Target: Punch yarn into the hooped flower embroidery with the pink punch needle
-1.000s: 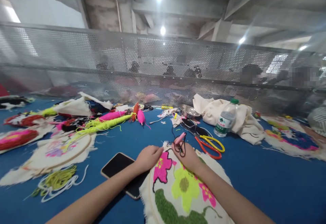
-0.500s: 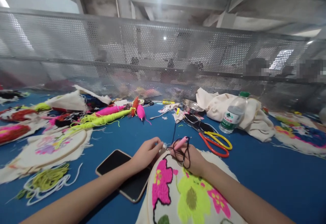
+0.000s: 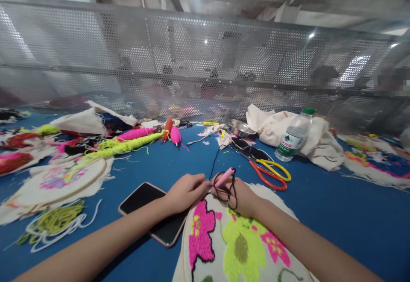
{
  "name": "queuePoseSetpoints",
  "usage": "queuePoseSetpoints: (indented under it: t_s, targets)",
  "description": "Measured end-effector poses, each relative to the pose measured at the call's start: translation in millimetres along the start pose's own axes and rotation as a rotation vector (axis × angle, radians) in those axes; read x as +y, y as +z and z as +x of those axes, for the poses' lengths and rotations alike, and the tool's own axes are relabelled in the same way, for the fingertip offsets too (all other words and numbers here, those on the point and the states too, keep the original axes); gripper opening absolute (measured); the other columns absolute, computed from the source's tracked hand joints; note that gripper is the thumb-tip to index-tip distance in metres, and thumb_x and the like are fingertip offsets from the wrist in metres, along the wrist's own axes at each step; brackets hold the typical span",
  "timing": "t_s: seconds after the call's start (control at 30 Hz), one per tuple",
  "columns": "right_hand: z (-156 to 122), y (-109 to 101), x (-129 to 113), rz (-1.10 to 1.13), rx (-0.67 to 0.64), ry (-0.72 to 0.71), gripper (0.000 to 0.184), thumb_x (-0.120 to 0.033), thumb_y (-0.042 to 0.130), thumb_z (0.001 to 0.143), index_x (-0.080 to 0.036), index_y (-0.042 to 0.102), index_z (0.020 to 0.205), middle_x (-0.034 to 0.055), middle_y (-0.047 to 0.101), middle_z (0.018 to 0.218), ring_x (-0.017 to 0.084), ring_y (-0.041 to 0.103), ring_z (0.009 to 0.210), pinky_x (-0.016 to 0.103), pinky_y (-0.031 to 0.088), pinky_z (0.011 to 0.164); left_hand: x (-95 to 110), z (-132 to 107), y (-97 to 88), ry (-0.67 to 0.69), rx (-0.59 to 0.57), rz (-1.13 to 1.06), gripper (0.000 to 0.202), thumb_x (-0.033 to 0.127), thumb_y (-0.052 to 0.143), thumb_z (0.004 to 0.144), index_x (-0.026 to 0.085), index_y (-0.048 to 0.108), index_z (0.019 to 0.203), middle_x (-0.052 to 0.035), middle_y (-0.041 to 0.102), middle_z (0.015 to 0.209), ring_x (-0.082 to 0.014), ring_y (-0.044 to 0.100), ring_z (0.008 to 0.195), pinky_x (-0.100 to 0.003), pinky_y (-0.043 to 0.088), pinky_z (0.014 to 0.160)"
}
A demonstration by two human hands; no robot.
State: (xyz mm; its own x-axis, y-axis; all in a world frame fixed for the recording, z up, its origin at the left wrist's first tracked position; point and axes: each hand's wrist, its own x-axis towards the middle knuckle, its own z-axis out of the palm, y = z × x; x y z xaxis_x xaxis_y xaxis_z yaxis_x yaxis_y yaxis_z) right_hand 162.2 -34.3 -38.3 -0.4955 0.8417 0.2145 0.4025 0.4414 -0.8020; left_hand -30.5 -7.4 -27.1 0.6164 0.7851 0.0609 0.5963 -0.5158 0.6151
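Observation:
An embroidery hoop with cream cloth shows pink and yellow-green tufted flowers near the bottom middle. My right hand rests on the cloth's far edge, closed around a pink punch needle, with black yarn looped over the fingers and trailing away across the table. My left hand sits just left of it, fingers pinched together at the needle's near end and the yarn; what it pinches is too small to make out.
A black phone lies under my left wrist on the blue table. Orange and yellow scissors, a water bottle, cream cloth, yarn bundles and another hoop lie around. A perforated metal screen stands behind; people sit beyond it.
The view has tilted down and nearer, so the hoop sits lower. My left hand has closed in on the needle's end beside my right hand.

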Motion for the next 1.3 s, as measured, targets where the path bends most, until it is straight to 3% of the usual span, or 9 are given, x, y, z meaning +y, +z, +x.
queuePoseSetpoints:
  t_s: [0.2,0.37,0.63,0.73,0.8,0.87,0.97,1.1,1.3]
  targets:
    - [-1,1,1,-0.026,0.018,-0.023,0.014,-0.032,0.051,0.087,-0.019,0.054,0.083,0.0008,0.056,0.075,0.014,0.053,0.069,0.024,0.042,0.066,2,-2,-0.9,-0.03,0.01,0.126,0.034,0.04,0.031,0.091,0.02,0.04,0.065,0.0032,0.047,0.056,-0.0128,0.046,0.054,-0.025,0.025,0.053]
    - [-1,1,3,-0.007,0.032,0.022,0.014,-0.032,0.055,0.085,-0.019,0.054,0.081,0.0022,0.058,0.079,0.014,0.053,0.071,0.024,0.042,0.066,6,-6,1.5,-0.185,0.101,0.396,0.017,0.03,0.034,0.087,0.024,0.05,0.087,0.0002,0.061,0.068,-0.0192,0.058,0.064,-0.027,0.024,0.054]
    - [0,1,5,0.029,0.018,0.045,0.017,-0.034,0.056,0.084,-0.017,0.056,0.084,0.0039,0.06,0.082,0.016,0.055,0.074,0.025,0.043,0.069,-2,0,-13.7,-0.172,-0.023,0.344,0.016,0.025,0.039,0.083,0.023,0.053,0.091,0.0,0.065,0.076,-0.018,0.061,0.071,-0.026,0.036,0.058]
    - [0,1,5,0.051,0.017,0.065,0.018,-0.036,0.056,0.084,-0.017,0.056,0.083,0.0036,0.059,0.08,0.015,0.055,0.072,0.025,0.043,0.067,11,-18,-30.7,-0.277,-0.034,0.627,0.021,0.03,0.042,0.085,0.019,0.058,0.091,-0.008,0.066,0.086,-0.0245,0.061,0.081,-0.031,0.041,0.064]
    - [-1,1,3,0.065,0.012,0.064,0.019,-0.036,0.056,0.084,-0.017,0.056,0.083,0.0032,0.058,0.08,0.015,0.054,0.072,0.024,0.042,0.066,23,-41,-34.9,-0.406,0.111,0.846,0.028,0.033,0.041,0.086,0.015,0.061,0.095,-0.0135,0.065,0.093,-0.0314,0.058,0.092,-0.038,0.043,0.071]
    - [-1,1,2,0.062,0.007,0.063,0.018,-0.035,0.055,0.085,-0.018,0.056,0.083,0.0019,0.056,0.077,0.014,0.053,0.07,0.024,0.041,0.064,31,-67,-29.7,-0.456,0.181,0.843,0.041,0.045,0.037,0.088,0.02,0.06,0.111,-0.0129,0.065,0.098,-0.0331,0.057,0.095,-0.042,0.044,0.072]
    - [-1,2,1,0.039,0.015,0.054,0.018,-0.035,0.055,0.085,-0.018,0.054,0.081,0.0007,0.054,0.073,0.014,0.051,0.067,0.024,0.04,0.064,25,-94,-11.5,-0.409,0.133,0.742,0.057,0.06,0.039,0.084,0.03,0.049,0.131,-0.0128,0.056,0.126,-0.0373,0.052,0.11,-0.05,0.043,0.083]
    - [-1,3,2,0.066,0.018,0.045,0.019,-0.036,0.054,0.085,-0.018,0.053,0.08,0.0015,0.054,0.076,0.014,0.051,0.068,0.024,0.041,0.065,-6,-95,-3.2,-0.301,0.067,0.694,0.055,0.056,0.03,0.089,0.031,0.042,0.136,-0.0099,0.036,0.146,-0.043,0.025,0.133,-0.063,0.023,0.101]
    - [-1,5,2,0.09,0.024,0.076,0.021,-0.038,0.056,0.083,-0.018,0.053,0.081,0.0001,0.051,0.069,0.013,0.047,0.064,0.021,0.038,0.056,-43,-63,-39.1,0.116,-0.109,0.463,0.047,0.044,0.028,0.094,0.026,0.043,0.134,-0.0045,0.034,0.148,-0.0239,0.021,0.139,-0.044,0.023,0.112]
